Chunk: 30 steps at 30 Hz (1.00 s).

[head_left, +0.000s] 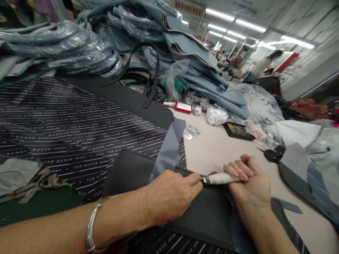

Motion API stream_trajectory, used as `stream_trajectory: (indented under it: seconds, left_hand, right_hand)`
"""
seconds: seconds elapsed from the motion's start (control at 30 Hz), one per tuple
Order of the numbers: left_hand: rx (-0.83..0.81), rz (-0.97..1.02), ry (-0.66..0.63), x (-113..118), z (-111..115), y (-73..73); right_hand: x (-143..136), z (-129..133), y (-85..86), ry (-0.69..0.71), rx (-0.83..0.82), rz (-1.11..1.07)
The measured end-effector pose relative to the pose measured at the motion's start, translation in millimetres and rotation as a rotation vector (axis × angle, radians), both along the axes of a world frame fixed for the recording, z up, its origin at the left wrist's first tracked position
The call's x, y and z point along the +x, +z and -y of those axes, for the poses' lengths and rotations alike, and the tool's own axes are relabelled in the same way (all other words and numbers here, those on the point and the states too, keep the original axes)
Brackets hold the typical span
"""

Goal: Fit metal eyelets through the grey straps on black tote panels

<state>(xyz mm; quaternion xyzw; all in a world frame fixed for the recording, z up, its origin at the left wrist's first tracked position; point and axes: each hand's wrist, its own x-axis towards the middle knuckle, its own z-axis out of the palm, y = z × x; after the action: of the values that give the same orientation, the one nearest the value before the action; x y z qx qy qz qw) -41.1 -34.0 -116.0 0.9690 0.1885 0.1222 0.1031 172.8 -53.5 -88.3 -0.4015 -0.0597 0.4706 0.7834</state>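
Note:
My right hand (250,183) is closed around the white-wrapped handle of a hand tool (221,179), whose dark metal end points left. At that end, the fingers of my left hand (174,194) are pinched together. What they hold is hidden behind them. Both hands are over a dark grey leather-like panel (209,215), with a translucent grey-blue strip (166,151) behind my left hand. Black printed lining fabric (106,130) spreads to the left, attached or laid beside a black panel (127,100) with a strap handle (153,84).
Plastic-wrapped blue pieces (66,46) are piled at the back. On the pale tabletop (206,151) are a red bottle (183,107), flat silver discs (192,132) and a black tray (238,131) of small brass-coloured parts. Dark scissors (271,154) lie right. A person (261,68) is in the background.

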Motion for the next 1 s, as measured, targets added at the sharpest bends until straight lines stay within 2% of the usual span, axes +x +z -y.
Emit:
stream_trajectory:
  seconds: [0.23, 0.3, 0.4, 0.47, 0.7, 1.0]
  left_hand:
    - [-0.002, 0.024, -0.037, -2.3, -2.7, -2.6]
    - [-0.003, 0.036, -0.042, -2.4, -3.4, -3.5]
    - [-0.015, 0.040, -0.046, -2.8, -3.9, -3.4]
    - [-0.022, 0.037, -0.040, -3.5, -3.6, -2.6]
    - [-0.002, 0.021, -0.034, -4.9, -3.1, -0.5]
    - [-0.033, 0.046, -0.031, -3.6, -2.7, -3.3]
  right_hand:
    - [-8.2, 1.2, 1.6, -0.036, 0.013, 0.061]
    - [-17.0, 3.4, 5.7, -0.017, 0.064, 0.183]
    - [-31.5, 6.6, 13.4, 0.079, 0.205, 0.433]
    - [-35.4, 7.1, 16.8, 0.137, 0.250, 0.523]
    - [-18.0, 5.1, 11.6, 0.099, 0.173, 0.389]
    - [-39.8, 18.2, 21.3, 0.217, 0.209, 0.683]
